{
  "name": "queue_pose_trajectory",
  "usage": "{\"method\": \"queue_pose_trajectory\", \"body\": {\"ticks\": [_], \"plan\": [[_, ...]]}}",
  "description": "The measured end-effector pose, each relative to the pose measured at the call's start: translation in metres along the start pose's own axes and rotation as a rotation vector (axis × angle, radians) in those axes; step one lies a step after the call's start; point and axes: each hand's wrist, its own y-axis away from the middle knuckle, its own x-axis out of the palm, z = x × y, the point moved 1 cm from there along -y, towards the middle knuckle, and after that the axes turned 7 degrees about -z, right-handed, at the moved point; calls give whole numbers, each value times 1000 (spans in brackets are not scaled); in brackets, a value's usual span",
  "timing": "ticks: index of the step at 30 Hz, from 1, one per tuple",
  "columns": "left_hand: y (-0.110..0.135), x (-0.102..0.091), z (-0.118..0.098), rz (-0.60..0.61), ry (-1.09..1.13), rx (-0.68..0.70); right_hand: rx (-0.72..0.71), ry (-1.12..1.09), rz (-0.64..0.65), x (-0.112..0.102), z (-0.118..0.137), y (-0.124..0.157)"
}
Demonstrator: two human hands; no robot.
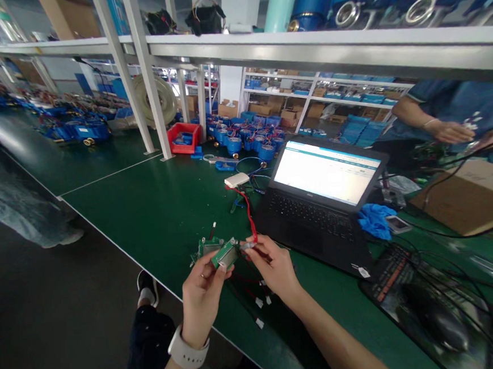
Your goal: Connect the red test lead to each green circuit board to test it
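Observation:
My left hand (203, 284) is closed on a green circuit board (226, 254) with a greyish display on its face. Against the board's right edge, my right hand (272, 262) pinches a small grey connector (248, 245) on a red cable (249, 207). Whether the connector is seated in the board I cannot tell. That cable runs back to a white box (236, 179) beside the laptop. Just behind my left fingers lies another green circuit board (208, 245). Thin wires with white plugs (260, 323) hang down below my hands; their upper ends are hidden.
An open laptop (312, 213) stands right of my hands, with a mouse (436, 317) on a dark mat beyond. Behind are a red bin (184, 138) and several blue meter bodies (246, 136). A shelf (304, 46) spans overhead. A co-worker's hand (453, 131) is at far right.

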Motion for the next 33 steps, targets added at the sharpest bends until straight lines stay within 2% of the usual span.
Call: {"method": "queue_pose_trajectory", "body": {"ticks": [11,33], "plan": [[-1,-4,7,-7,-17,-26,-12,1,16,0,0,-1],[-1,-2,1,-22,-45,-14,-29,-10,0,0,5,-1]]}}
